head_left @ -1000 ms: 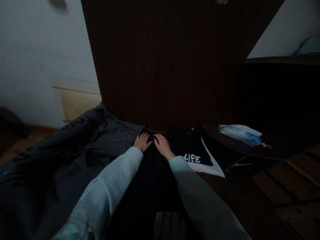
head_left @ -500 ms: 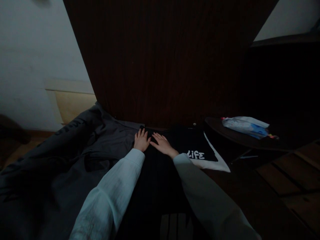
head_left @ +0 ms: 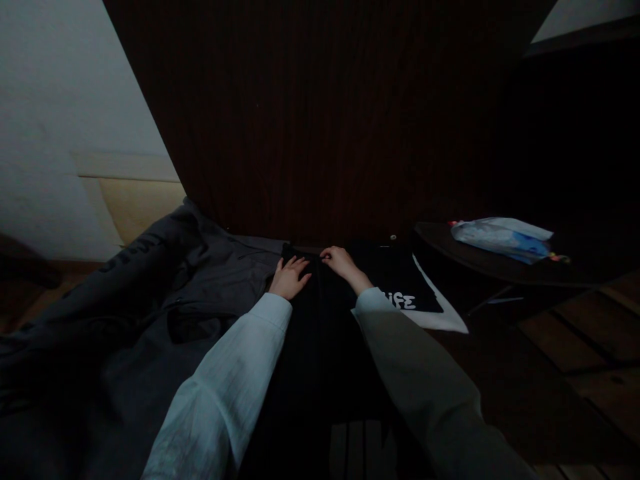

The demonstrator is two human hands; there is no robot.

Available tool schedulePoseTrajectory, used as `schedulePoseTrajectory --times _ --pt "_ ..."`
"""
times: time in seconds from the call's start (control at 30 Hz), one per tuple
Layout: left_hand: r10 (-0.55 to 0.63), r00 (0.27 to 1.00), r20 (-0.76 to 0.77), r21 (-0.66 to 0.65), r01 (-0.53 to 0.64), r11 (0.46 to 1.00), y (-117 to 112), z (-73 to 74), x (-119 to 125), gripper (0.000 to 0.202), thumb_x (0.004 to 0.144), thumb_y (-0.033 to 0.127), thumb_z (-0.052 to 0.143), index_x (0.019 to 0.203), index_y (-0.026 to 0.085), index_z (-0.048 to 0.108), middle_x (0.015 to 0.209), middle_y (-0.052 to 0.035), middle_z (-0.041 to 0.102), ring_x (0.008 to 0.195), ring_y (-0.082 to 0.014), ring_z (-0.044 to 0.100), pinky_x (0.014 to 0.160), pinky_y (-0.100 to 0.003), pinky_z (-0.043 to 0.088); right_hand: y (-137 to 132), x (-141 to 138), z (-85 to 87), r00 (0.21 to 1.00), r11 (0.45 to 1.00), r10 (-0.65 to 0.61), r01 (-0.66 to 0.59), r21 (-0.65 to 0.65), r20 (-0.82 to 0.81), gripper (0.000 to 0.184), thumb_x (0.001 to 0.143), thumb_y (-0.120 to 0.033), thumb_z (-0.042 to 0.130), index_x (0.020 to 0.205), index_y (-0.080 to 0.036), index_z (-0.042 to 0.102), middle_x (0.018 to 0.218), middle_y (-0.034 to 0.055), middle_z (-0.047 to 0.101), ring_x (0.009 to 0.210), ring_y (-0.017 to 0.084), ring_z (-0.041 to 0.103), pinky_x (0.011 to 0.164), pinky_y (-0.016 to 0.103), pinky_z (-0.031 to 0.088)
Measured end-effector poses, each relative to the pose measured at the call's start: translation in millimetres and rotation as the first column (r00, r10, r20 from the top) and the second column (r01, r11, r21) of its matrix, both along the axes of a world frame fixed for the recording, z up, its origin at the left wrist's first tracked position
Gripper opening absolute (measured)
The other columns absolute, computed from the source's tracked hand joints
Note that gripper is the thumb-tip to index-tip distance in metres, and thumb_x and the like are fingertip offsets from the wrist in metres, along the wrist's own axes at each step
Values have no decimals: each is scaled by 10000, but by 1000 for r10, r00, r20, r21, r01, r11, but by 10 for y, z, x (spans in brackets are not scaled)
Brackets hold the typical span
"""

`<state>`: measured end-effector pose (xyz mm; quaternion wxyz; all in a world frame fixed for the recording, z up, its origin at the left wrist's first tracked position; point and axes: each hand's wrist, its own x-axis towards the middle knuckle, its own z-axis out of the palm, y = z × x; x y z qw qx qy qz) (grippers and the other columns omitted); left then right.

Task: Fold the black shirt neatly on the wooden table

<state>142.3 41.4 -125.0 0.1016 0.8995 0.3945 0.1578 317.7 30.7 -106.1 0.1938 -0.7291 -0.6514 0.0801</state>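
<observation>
Dark headboard (head_left: 320, 120) at back. Grey garment (head_left: 150, 313) spread left; black garment (head_left: 315, 347) in the middle between both sleeves. Left hand (head_left: 290, 278) open, flat on its top edge. Right hand (head_left: 340, 261) fingers curled, pinching that edge. "LIFE" shirt (head_left: 400, 287) just right.

A dim home bedroom: clothes (head_left: 150, 300) heaped beside a dark wooden wardrobe (head_left: 325, 120).

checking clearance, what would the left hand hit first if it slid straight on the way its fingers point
Likely the far edge of the black garment under the left hand, then the dark wooden panel behind it; depth is unclear in the dim light.
</observation>
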Motion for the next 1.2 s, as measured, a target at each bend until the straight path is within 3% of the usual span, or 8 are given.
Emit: schedulePoseTrajectory --times 0.17,0.37,0.6,0.73,0.87,0.97,1.1,1.2 --pt "-84 995 44 -17 85 996 5 15 -13 396 836 243 424 1230 244 458 1341 -37 431 1278 -215 305 1054 -501 125 48 18 8 994 994 -109 109 29 4 182 799 -144 475 892 -155 630 973 88 604 901 171 572 795 259 419" --pt "-18 948 316 -181 79 980 6 100 62 303 811 228 439 1043 149 616 1107 -72 621 1047 -180 544 954 -298 366 36 3 48 987 987 -154 156 45 -40 167 813 -171 441 909 -189 576 923 54 626 810 154 593 700 243 432" --pt "118 879 463 -506 153 849 -137 179 295 446 779 381 516 1103 78 556 977 -105 652 910 -216 596 808 -295 446 18 -54 210 974 971 -190 205 123 -122 206 744 -148 453 938 -173 516 888 59 618 850 171 578 724 257 423" --pt "88 884 460 -575 221 788 -164 129 355 280 746 336 562 880 93 599 795 -74 649 737 -195 601 669 -280 468 -6 -81 295 967 957 -207 232 174 -150 216 720 -173 464 930 -173 511 861 54 605 850 184 569 740 279 423" --pt "185 845 501 -620 202 759 -200 132 382 214 669 282 642 786 120 564 760 -52 627 729 -185 582 682 -291 468 -23 -106 330 969 956 -189 219 195 -161 223 719 -166 457 934 -176 512 867 55 602 867 187 565 765 290 419" --pt "305 744 595 -709 306 635 -284 157 429 214 648 183 641 826 122 539 804 -43 628 749 -162 578 715 -286 467 -26 -125 352 970 951 -157 200 237 -188 219 723 -144 445 929 -178 511 880 50 605 880 181 564 780 286 415" --pt "478 640 601 -799 510 320 -431 192 482 206 648 43 501 825 144 528 705 23 615 599 -89 552 625 -218 457 -21 -130 365 962 932 -138 207 297 -238 195 742 -142 423 915 -178 504 901 47 605 896 173 566 791 277 414" --pt "600 571 560 -788 590 174 -493 220 490 190 609 -5 411 676 150 499 568 54 557 472 -55 495 524 -170 421 -19 -120 348 953 928 -149 227 297 -263 182 753 -144 414 906 -179 506 903 49 608 905 170 568 796 273 413"
